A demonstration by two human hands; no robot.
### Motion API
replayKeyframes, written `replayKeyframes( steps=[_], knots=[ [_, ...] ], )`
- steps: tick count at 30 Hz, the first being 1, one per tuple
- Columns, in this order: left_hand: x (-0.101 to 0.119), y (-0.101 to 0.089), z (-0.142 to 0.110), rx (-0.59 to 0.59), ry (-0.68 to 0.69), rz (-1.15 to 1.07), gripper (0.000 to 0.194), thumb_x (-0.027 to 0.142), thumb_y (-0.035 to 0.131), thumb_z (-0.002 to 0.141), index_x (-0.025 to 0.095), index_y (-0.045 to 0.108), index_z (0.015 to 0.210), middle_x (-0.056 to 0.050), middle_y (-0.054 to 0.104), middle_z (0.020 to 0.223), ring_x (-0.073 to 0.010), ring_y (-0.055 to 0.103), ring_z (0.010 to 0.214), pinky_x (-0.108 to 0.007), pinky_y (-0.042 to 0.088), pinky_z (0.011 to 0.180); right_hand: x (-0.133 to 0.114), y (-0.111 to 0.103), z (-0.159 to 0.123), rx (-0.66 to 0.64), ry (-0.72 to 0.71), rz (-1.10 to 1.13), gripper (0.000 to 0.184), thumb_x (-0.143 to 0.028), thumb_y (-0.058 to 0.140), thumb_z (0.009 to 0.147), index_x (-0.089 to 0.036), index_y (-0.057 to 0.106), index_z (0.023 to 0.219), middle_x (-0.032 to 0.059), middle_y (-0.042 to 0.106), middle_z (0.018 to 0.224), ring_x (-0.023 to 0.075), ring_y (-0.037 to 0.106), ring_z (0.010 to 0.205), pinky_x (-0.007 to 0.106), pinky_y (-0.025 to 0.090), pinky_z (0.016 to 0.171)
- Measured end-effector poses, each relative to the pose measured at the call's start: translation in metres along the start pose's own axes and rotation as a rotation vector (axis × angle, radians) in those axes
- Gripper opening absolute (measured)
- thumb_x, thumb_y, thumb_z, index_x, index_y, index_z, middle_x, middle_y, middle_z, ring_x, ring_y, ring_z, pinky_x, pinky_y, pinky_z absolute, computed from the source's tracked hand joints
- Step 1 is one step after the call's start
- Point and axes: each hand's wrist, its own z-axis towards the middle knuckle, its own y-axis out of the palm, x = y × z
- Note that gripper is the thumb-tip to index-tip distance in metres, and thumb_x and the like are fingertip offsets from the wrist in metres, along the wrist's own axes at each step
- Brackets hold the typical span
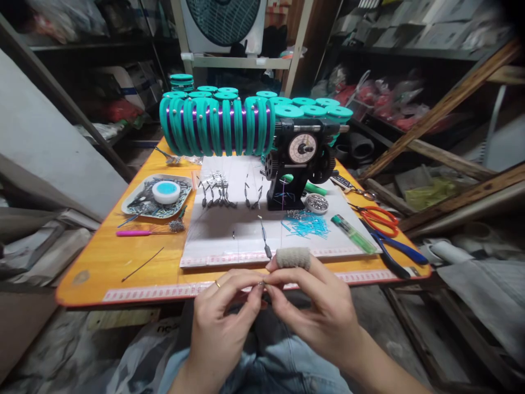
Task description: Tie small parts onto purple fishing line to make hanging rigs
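Left hand (225,317) and right hand (320,306), two in all, bare but for one ring (217,284) and one grey finger wrap (293,257), pinch one small piece (262,284) before the table (94,268); the fingers I guide from afar mostly hide it. Just beyond, at 12 o'clock, I see one dark weight (268,251); I cannot tell whether it joins the piece. One thin rod (141,265) lies past 9 o'clock, one pink-handled tool (135,233) at 10. Toward 2 I count one blue-handled tool (406,251), one green tube (353,234) and one pair of orange-handled scissors (379,209). At 1 o'clock are blue sticks (307,225), too many to count, and one dish (316,203) of metal bits. At 12, two weighted lines (253,203) stand apart from a bunch (217,191) at 11. Farther, between 12 and 1, sits one black machine (303,148), seven teal discs (314,110) showing behind it; beyond, one fan (225,19).
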Motion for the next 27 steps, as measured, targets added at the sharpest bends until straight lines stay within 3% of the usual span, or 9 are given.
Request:
replayKeyframes(
  steps=[6,12,15,18,22,27],
  knots=[
    [0.000,-0.002,-0.003,0.090,0.031,0.050,0.016,0.011,0.069,0.085,0.025,0.075,0.091,0.005,0.077,0.082,-0.0078,0.074,0.074,-0.009,0.057,0.071,0.002,0.001,-0.004,-0.019,-0.091,-0.086,0.019,-0.002,0.061,0.087,-0.011,0.064,0.103,0.0108,0.065,0.100,0.0164,0.066,0.094,0.023,0.057,0.085],
    [-0.005,0.002,-0.008,0.123,-0.080,0.013,0.034,0.014,0.075,0.081,0.034,0.075,0.108,0.007,0.080,0.098,-0.0088,0.075,0.080,-0.011,0.058,0.077,0.001,0.007,-0.009,-0.062,-0.220,-0.370,0.016,-0.010,0.057,0.093,-0.007,0.064,0.108,0.0154,0.070,0.091,0.0257,0.069,0.082,0.037,0.060,0.072],
    [-0.004,0.008,-0.009,0.176,-0.118,-0.041,0.024,0.014,0.076,0.080,0.033,0.078,0.095,0.009,0.080,0.089,-0.0086,0.075,0.079,-0.012,0.058,0.076,0.001,0.009,-0.008,-0.062,-0.284,-0.435,0.017,-0.008,0.056,0.093,-0.004,0.064,0.108,0.0175,0.071,0.092,0.0280,0.069,0.084,0.039,0.060,0.072],
    [-0.003,0.009,-0.010,0.230,-0.110,-0.059,0.019,0.012,0.072,0.084,0.029,0.076,0.088,0.009,0.078,0.082,-0.0077,0.073,0.073,-0.013,0.058,0.073,0.002,0.009,-0.007,-0.016,-0.253,-0.364,0.017,-0.005,0.059,0.091,-0.005,0.064,0.107,0.0166,0.070,0.096,0.0251,0.068,0.089,0.035,0.060,0.078],
    [-0.006,-0.007,-0.008,0.175,0.089,0.092,0.019,0.006,0.070,0.084,0.022,0.073,0.092,0.001,0.076,0.096,-0.0120,0.072,0.088,-0.020,0.058,0.083,0.002,0.006,-0.006,0.046,-0.128,-0.245,0.017,-0.002,0.061,0.088,-0.009,0.065,0.103,0.0122,0.068,0.097,0.0172,0.066,0.092,0.024,0.057,0.083],
    [-0.007,-0.028,0.000,-0.019,0.426,0.418,0.022,-0.003,0.068,0.082,0.012,0.069,0.099,-0.008,0.068,0.095,-0.0181,0.064,0.100,-0.030,0.055,0.091,-0.001,0.004,-0.005,0.024,-0.132,-0.228,0.018,0.001,0.061,0.086,-0.009,0.064,0.101,0.0111,0.066,0.098,0.0157,0.065,0.096,0.023,0.054,0.089]
  ],
)
